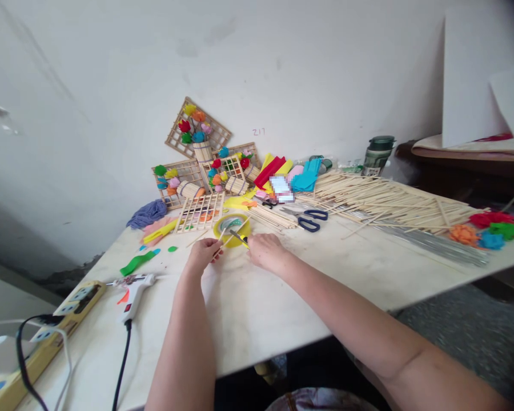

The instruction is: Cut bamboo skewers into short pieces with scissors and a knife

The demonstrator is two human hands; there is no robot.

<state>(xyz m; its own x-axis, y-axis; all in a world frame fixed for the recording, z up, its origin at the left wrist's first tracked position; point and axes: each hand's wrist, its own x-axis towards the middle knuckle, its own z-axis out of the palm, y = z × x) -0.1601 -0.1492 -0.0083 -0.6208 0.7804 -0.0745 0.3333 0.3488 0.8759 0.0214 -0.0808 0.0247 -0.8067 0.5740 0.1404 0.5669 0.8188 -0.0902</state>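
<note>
Thin wooden sticks [229,240] are pinched in my left hand [204,254], whose fingers are closed around their near ends. My right hand [266,251] is wrapped round the yellow handle of a utility knife [244,240]. The knife's blade points left and lies close to the sticks; whether it touches them I cannot tell. Just beyond both hands, a roll of yellow tape [217,228] lies flat on the pale table [265,308]. Much of the knife handle is hidden in my right fist.
A glue gun [133,297] and power strip [79,308] lie left. Stick lattices with paper flowers [197,128] lean at the wall. Scissors [310,219], a phone [281,188] and a stick pile [381,200] lie behind and right. A dark-lidded cup [377,155] stands farther back.
</note>
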